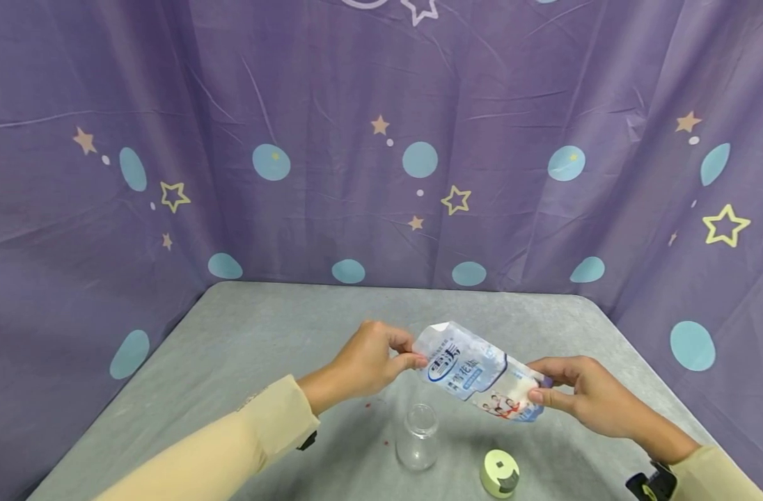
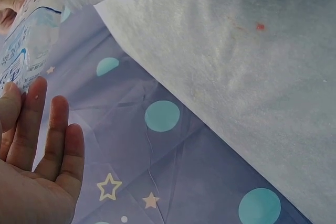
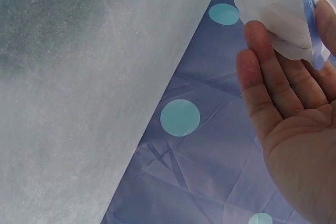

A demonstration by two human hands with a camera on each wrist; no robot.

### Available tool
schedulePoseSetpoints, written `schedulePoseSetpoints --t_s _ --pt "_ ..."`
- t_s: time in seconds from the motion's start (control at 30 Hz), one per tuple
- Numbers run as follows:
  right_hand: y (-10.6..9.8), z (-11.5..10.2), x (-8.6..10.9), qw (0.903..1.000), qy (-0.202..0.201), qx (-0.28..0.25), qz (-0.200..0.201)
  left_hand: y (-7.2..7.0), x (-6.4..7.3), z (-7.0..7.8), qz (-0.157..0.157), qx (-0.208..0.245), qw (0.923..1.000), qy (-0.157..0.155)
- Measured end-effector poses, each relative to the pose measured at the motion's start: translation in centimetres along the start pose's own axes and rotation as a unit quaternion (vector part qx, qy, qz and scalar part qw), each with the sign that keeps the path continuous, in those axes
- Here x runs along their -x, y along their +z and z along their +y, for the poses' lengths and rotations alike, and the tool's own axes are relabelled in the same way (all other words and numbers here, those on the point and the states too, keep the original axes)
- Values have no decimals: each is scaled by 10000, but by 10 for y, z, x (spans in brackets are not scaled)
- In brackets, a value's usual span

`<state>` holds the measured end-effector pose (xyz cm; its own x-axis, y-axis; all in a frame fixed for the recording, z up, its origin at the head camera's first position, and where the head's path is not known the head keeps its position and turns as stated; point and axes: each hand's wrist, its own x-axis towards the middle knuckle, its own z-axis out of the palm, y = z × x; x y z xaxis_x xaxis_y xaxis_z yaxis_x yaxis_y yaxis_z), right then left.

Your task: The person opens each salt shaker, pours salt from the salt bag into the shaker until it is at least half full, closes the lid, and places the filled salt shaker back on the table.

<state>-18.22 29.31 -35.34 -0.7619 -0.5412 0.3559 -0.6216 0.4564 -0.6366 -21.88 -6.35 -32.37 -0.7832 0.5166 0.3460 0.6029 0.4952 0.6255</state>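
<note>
A blue and white plastic packet of salt (image 1: 475, 379) is held tilted above the table, its left end higher than its right. My left hand (image 1: 372, 362) pinches the packet's upper left end between thumb and index finger; its other fingers (image 2: 55, 145) stand extended in the left wrist view. At the lower right end my right hand (image 1: 585, 396) grips the packet, thumb on the printed front. White contents show through the packet's clear back (image 3: 286, 24) in the right wrist view. Below the packet a clear jar (image 1: 418, 445) stands upright, its mouth uncovered.
A light green round lid (image 1: 499, 473) lies right of the jar, near the front. The grey table (image 1: 281, 313) has a few small red specks. A purple curtain (image 1: 344, 209) with stars and dots hangs behind and beside it.
</note>
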Motion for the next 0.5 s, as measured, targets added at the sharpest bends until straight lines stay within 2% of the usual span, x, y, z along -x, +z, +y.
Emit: schedulePoseSetpoints --t_s 0.2,0.5 --pt "-3 -3 0 9999 114 0 -39 0 3 0 23 9 10000 76" --pt "-8 -9 1 9994 284 -102 -164 2 9 -1 -91 302 9994 -143"
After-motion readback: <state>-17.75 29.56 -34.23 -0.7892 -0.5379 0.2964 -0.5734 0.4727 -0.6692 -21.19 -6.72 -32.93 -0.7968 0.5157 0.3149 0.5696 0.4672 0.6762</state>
